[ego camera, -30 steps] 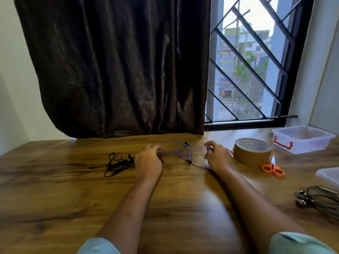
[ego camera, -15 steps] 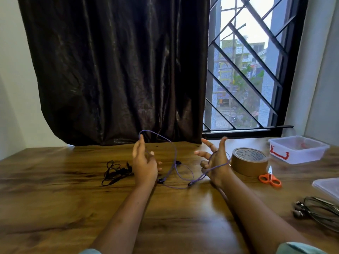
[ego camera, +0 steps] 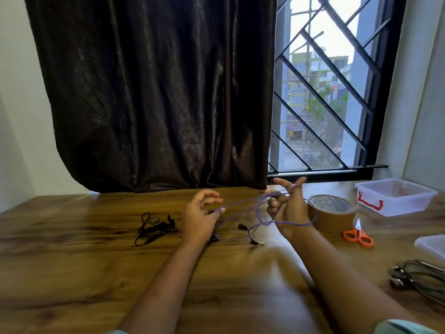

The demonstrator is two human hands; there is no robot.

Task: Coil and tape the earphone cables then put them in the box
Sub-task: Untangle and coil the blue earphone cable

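A: Mid-desk (ego camera: 72, 273), between your hands: purple cable (ego camera: 240, 203), slack. Left hand (ego camera: 199, 218) pinches it; right hand (ego camera: 289, 208) has fingers half-curled, cable looped round.

B: Wind even loops, light tension. Box (ego camera: 397, 208): far right.

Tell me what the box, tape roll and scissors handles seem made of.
Box: translucent whitish plastic; reddish contents show dimly through its walls. Tape roll: brown tape with a slight sheen, plastic or paper film, cannot tell which. Scissors handles: smooth orange plastic, judging by the uniform bright colour and moulded loops.
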